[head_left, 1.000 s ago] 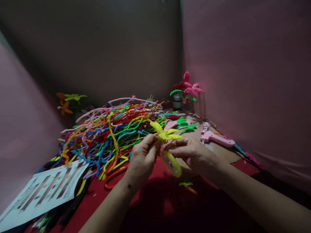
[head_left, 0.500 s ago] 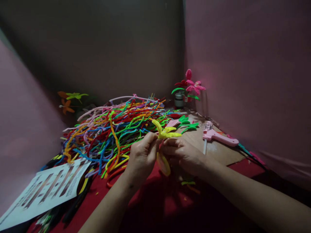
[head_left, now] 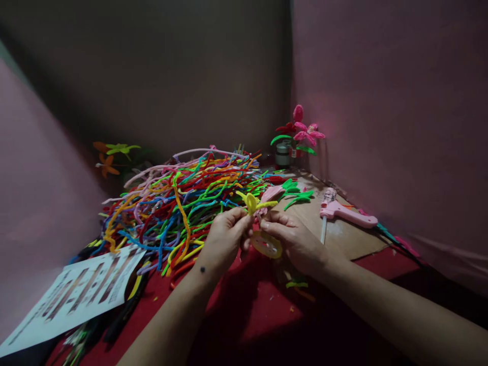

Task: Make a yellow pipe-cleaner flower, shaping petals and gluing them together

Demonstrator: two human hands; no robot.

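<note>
A yellow pipe-cleaner flower [head_left: 251, 203] stands up between my hands, its petals spread. My left hand [head_left: 225, 236] is closed on the base of it, thumb and fingers pinched together. Just to the right, my right hand [head_left: 292, 235] is closed in a pinch close to the flower's base. Against its fingers hangs a yellowish ring that looks like a roll of tape [head_left: 267, 245]. The exact grip on the ring is partly hidden. Behind the flower lies a pink pipe-cleaner petal piece [head_left: 272, 193], beside green leaf pieces [head_left: 301, 196].
A big heap of coloured pipe cleaners [head_left: 183, 203] covers the left and middle. On cardboard [head_left: 343, 244] at right rests a pink glue gun [head_left: 348, 213]. A printed sheet [head_left: 72, 300] lies front left. Pink flowers [head_left: 308, 133] stand in a small jar [head_left: 282, 155] by the wall.
The yellow flower has turned, and the ring has swung up and to the right, showing more of its face. My right hand has moved slightly away from my left. The view has shifted slightly.
</note>
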